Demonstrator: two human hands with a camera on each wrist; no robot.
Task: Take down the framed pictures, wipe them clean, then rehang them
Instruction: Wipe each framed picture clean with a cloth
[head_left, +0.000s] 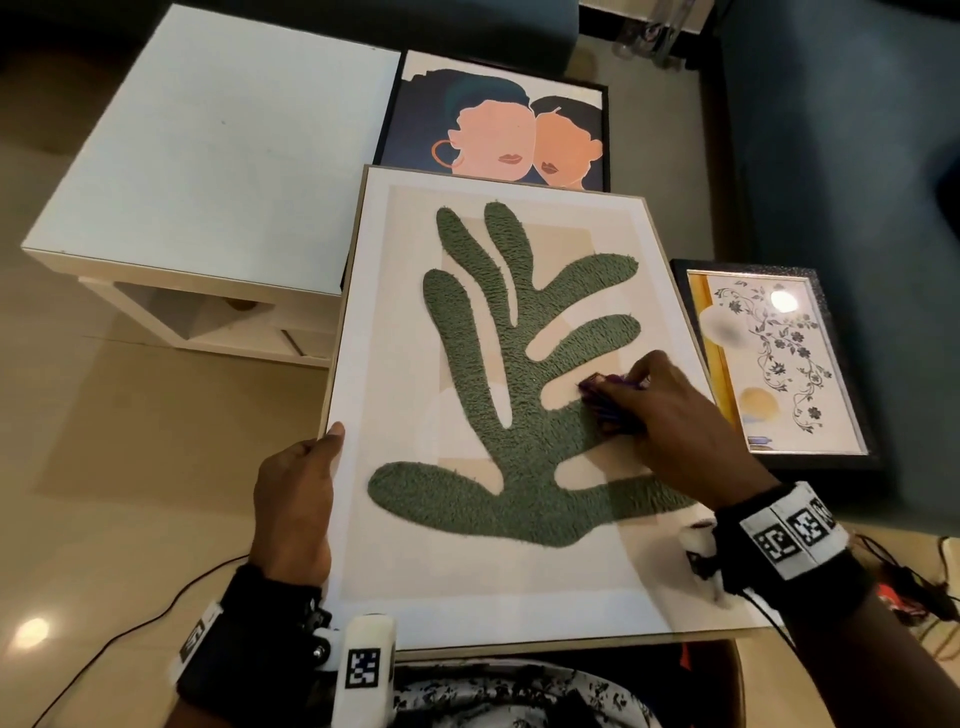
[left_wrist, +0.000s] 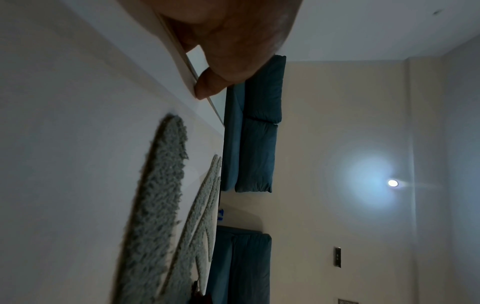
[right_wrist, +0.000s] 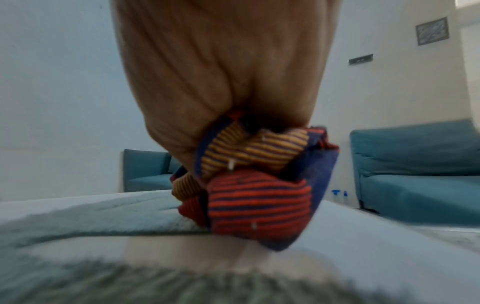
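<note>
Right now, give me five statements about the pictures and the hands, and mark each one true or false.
1. The right hand holds a bunched striped cloth against the green leaf picture. True.
2. The left hand lies flat on the white side table. False: it grips the left edge of the leaf picture.
3. The two-faces picture lies beyond the leaf picture's far edge. True.
4. The floral picture in the dark frame lies to the left of the leaf picture. False: it lies to the right.
5. The cloth is plain white. False: it has red, yellow and blue stripes.
</note>
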